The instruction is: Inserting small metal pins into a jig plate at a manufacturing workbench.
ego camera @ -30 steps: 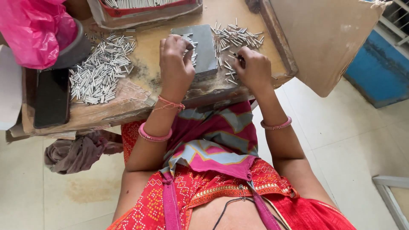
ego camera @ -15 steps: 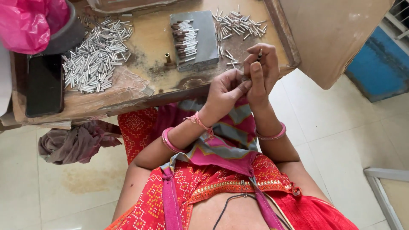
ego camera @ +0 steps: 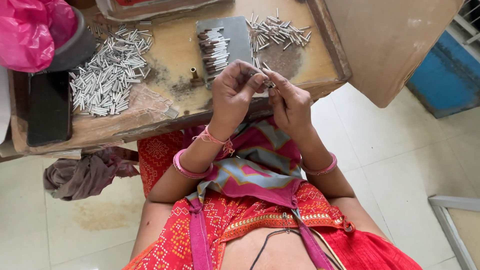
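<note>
- Pale floor tiles are seen below a worn wooden bench (ego camera: 165, 112), over whose near edge both hands are raised – close to the eyes, presumably so the small part can be sighted.
- A thin silvery tube (ego camera: 268, 84) is held between the two hands, just above the bench's near edge towards its right end; it is short, metallic and largely hidden by fingertips.
- The left hand (ego camera: 234, 92) is curled, thumb and forefinger pressed together at the tube's end.
- The right hand (ego camera: 290, 102) is pinched on the same piece from the other side, so it appears steadied from both ends.
- A grey metal block (ego camera: 240, 37) carrying a row of dark-tipped tubes (ego camera: 214, 49) is kept directly ahead, within easy reach.
- Loose tubes (ego camera: 280, 32) lie towards the far right corner – a bigger heap (ego camera: 107, 67) is spread on the left part, beside a black phone (ego camera: 49, 107) at the left edge.
</note>
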